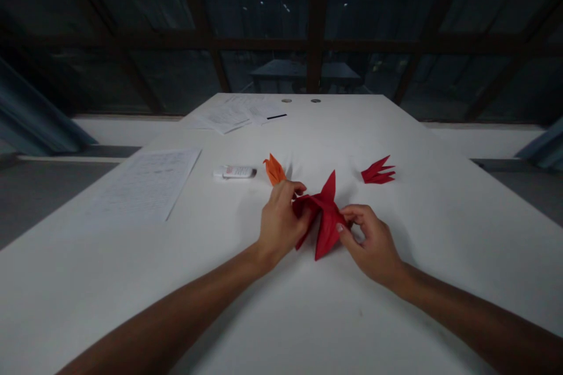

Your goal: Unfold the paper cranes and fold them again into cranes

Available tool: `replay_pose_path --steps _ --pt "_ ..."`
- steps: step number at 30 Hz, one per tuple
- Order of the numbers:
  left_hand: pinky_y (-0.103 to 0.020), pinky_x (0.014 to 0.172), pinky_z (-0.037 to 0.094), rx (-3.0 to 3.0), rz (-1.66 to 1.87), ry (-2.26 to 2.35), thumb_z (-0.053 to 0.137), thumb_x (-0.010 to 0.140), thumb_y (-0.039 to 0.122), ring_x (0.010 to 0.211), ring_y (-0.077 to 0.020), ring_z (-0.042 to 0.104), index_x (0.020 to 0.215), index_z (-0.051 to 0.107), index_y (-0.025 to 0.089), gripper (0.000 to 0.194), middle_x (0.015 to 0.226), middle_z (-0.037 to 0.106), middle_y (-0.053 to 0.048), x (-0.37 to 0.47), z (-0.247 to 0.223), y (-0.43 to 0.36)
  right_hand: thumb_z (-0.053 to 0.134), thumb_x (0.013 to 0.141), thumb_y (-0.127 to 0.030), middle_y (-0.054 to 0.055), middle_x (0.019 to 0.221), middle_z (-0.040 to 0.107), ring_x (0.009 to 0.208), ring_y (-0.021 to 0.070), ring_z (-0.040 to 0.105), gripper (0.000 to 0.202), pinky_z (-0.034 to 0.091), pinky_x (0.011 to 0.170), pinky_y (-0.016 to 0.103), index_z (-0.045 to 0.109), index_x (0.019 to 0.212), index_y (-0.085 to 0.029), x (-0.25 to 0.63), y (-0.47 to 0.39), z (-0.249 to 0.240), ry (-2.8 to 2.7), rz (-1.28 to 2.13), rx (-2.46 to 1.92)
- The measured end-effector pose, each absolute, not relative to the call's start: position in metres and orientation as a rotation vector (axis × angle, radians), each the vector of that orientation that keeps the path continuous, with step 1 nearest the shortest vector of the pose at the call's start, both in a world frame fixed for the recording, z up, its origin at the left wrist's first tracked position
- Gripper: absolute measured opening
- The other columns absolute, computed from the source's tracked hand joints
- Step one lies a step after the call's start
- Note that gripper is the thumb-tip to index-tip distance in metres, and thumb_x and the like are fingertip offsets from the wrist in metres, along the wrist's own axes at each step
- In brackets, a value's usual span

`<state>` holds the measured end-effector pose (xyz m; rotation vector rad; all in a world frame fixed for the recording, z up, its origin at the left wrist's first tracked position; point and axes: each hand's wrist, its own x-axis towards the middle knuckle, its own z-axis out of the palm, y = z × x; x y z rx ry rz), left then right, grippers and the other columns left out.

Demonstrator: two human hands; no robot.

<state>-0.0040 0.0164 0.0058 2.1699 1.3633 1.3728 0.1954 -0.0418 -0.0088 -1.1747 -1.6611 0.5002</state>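
Note:
Between my hands is a red folded-paper piece point(328, 220) with several pointed flaps, one of them sticking up. My left hand point(284, 214) grips its left side, the thumb lying over the paper and the fingers partly behind it. On the other side, my right hand point(372, 240) pinches the right edge between thumb and fingers. Just beyond my left hand stands an orange folded-paper bird point(274, 170), its lower part hidden by the hand. A smaller red folded-paper piece point(379, 171) with several narrow points lies farther off to the right.
A white tube point(237, 172) with a dark cap lies left of the orange bird. Written sheets point(145, 181) rest on the white table point(440, 234) at left, with more papers point(233, 114) and a dark pen point(277, 116) farther back. Two small round discs point(315, 101) sit near the far edge, before dark windows.

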Motion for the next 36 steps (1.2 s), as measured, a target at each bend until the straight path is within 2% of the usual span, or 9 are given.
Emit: replay_pose_path --steps 7,13,16,19,24,27,32,36 --pt "-0.029 0.075 0.049 2.175 1.218 1.387 0.066 0.080 0.017 0.087 -0.0190 0.067 0.103 0.055 0.024 0.026 0.097 0.070 -0.002 -0.007 0.008 0.019 0.059 0.088 -0.014 0.002 0.093 0.070 0.079 0.0177 0.069 0.028 0.057 0.076 0.031 0.058 0.113 -0.027 0.194 -0.050 -0.009 -1.777 0.378 -1.119" --pt "-0.026 0.064 0.044 2.226 1.056 1.397 0.066 0.082 0.022 0.068 -0.0172 0.066 0.112 0.052 0.026 0.033 0.082 0.069 0.003 -0.011 0.011 0.022 0.059 0.088 -0.014 0.001 0.091 0.071 0.077 0.0181 0.069 0.027 0.056 0.076 0.032 0.059 0.111 -0.027 0.194 -0.050 -0.009 -1.791 0.281 -1.141" --pt "-0.027 0.063 0.042 2.265 0.945 1.442 0.063 0.084 0.020 0.069 -0.0177 0.066 0.113 0.053 0.026 0.031 0.080 0.069 0.003 -0.016 0.012 0.026 0.060 0.087 -0.014 0.002 0.091 0.072 0.078 0.0185 0.069 0.025 0.055 0.073 0.030 0.060 0.109 -0.026 0.198 -0.042 -0.007 -1.680 0.323 -1.238" --pt "-0.028 0.068 0.047 2.323 0.927 1.423 0.062 0.082 0.014 0.079 -0.0192 0.068 0.111 0.055 0.025 0.032 0.088 0.069 0.001 -0.018 0.011 0.028 0.058 0.088 -0.016 0.002 0.089 0.071 0.078 0.0184 0.068 0.019 0.052 0.068 0.028 0.061 0.104 -0.024 0.203 -0.032 -0.005 -1.549 0.449 -1.307" --pt "-0.029 0.076 0.053 2.397 0.978 1.221 0.055 0.081 0.006 0.088 -0.0171 0.066 0.109 0.058 0.022 0.033 0.112 0.062 -0.005 -0.011 0.007 0.024 0.054 0.091 -0.020 0.003 0.091 0.071 0.079 0.0185 0.068 0.015 0.051 0.070 0.028 0.062 0.104 -0.022 0.206 -0.022 -0.007 -1.529 0.626 -1.298" --pt "-0.029 0.075 0.054 2.382 0.959 1.205 0.054 0.081 0.005 0.084 -0.0156 0.066 0.112 0.056 0.023 0.036 0.116 0.061 -0.005 -0.008 0.006 0.021 0.057 0.088 -0.020 0.004 0.096 0.071 0.083 0.0194 0.068 0.022 0.052 0.072 0.029 0.061 0.110 -0.022 0.205 -0.020 -0.008 -1.561 0.676 -1.310" --pt "-0.030 0.072 0.054 2.343 0.955 1.217 0.055 0.082 0.004 0.076 -0.0139 0.068 0.115 0.054 0.023 0.038 0.120 0.063 -0.005 -0.006 0.008 0.019 0.058 0.089 -0.021 -0.002 0.079 0.069 0.068 0.0164 0.063 0.025 0.047 0.061 0.026 0.059 0.114 -0.024 0.199 -0.028 -0.005 -1.597 0.788 -1.316" --pt "-0.029 0.073 0.054 2.294 1.035 1.195 0.058 0.082 0.005 0.079 -0.0142 0.067 0.112 0.055 0.022 0.035 0.119 0.062 -0.006 -0.005 0.012 0.018 0.060 0.091 -0.023 0.002 0.093 0.074 0.079 0.0179 0.069 0.020 0.047 0.063 0.026 0.061 0.111 -0.024 0.194 -0.038 0.000 -1.609 0.746 -1.311"
